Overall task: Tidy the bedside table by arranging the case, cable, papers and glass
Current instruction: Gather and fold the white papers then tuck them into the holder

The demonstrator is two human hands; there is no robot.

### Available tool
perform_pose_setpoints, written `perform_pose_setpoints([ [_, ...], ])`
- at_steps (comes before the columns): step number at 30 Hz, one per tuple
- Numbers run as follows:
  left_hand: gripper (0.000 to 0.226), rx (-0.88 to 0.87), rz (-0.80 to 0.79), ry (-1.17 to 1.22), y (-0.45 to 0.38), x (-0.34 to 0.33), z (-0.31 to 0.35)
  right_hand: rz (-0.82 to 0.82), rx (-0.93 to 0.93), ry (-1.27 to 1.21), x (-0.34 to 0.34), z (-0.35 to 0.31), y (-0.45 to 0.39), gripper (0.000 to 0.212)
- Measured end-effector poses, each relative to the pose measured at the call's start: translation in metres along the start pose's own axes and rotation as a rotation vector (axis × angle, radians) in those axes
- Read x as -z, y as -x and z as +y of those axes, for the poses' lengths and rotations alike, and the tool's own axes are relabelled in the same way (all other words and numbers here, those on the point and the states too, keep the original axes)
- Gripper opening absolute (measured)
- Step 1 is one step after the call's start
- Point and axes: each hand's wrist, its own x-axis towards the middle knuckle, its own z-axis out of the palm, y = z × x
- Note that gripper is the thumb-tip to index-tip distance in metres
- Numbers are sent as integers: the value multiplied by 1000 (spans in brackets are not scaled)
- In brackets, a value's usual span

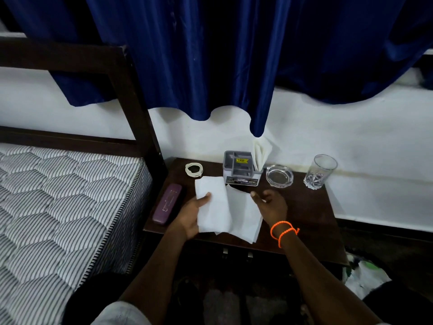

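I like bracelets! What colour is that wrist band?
Bright orange wrist band, seen from the head view.

On the bedside table (304, 214), the case (167, 203) lies left, cable (194, 169) behind it, papers (225, 207) centre, glass (318, 172) back right beside the ashtray (279, 175).

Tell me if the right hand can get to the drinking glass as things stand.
Probably yes. The right hand hovers open over the papers, holding nothing, and the glass stands alone at the table's back right corner. Only bare tabletop lies between; the ashtray sits off to the side.
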Motion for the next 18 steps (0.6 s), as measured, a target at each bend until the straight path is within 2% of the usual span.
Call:
perform_pose_setpoints([
  [2, 48, 15, -109, -35, -1, -17, 4, -217, -92, -315, 3, -9, 9, 51],
  [4, 48, 15, -204, -49, -4, -34, 7, -565, -181, -616, 10, -12, 15, 51],
  [6, 45, 11, -222, -50, -7, -49, 10, -804, -221, -829, 18, -10, 16, 50],
  [7, 43, 6, -193, -58, -9, -54, 10, -863, -238, -894, 22, -9, 15, 49],
  [9, 38, -15, -112, -124, -13, -62, 7, -842, -253, -891, 28, -7, 10, 43],
  [13, 37, -60, -42, -321, -19, -64, -1, -539, -215, -632, 37, 2, -5, 36],
  [15, 42, -104, 78, -422, -22, -64, -6, -417, -190, -519, 44, 10, -13, 33],
  [16, 44, -156, 182, -555, -25, -64, -9, -377, -185, -486, 48, 14, -17, 32],
  [18, 41, -274, 383, -1010, -30, -60, -16, -343, -198, -482, 55, 22, -23, 32],
])
